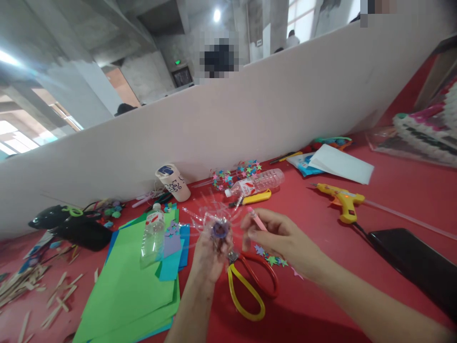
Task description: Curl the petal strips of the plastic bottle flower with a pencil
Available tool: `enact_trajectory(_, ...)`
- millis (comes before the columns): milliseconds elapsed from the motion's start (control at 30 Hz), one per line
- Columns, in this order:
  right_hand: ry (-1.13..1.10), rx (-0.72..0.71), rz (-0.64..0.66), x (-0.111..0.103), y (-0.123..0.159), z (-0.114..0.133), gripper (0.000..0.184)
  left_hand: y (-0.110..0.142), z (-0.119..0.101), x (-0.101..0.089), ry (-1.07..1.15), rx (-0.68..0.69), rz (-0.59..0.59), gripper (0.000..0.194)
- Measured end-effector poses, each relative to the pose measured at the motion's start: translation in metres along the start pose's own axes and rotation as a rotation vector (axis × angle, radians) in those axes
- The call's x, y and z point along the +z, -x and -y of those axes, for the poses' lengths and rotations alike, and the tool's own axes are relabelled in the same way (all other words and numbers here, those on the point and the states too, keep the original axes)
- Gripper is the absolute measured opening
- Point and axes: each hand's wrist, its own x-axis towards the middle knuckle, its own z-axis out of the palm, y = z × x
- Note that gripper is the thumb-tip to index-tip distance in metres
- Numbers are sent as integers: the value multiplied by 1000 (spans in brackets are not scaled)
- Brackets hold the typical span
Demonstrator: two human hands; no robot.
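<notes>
My left hand (210, 252) is closed around a clear plastic bottle top cut into splayed strips (200, 220), a purple ring (220, 229) at its middle. Just to the right, my right hand (276, 233) pinches a pink pencil (257, 220) with a pink tip pointing up and left. Pencil and bottle top look apart. Below both hands lie scissors with one red and one yellow handle (246, 297), their blades hidden by my left hand. Small paper stars (271, 259) are scattered under my right hand.
A yellow glue gun (341, 200) and black phone-like slab (410, 257) lie right. Behind are a plastic bottle (266, 182), yellow cutter (257, 197) and paper cup (173, 182). Green paper (124, 271), another bottle (153, 236) and wooden sticks (21, 286) are left. A white partition (214, 128) stands behind.
</notes>
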Motion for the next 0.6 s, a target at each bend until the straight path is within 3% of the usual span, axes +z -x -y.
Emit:
enact_trajectory(167,52,-6,-186,5,-3,-12,3,3,0,2,41,65,28,14)
enact_trajectory(267,35,-8,-219,8,-3,-17,12,4,3,2,74,127,26,6)
enact_trajectory(433,36,-32,-287,7,-2,-13,12,6,7,5,69,120,27,18)
enact_trajectory(600,134,-44,-325,5,-1,-8,12,5,10,11,87,136,19,16)
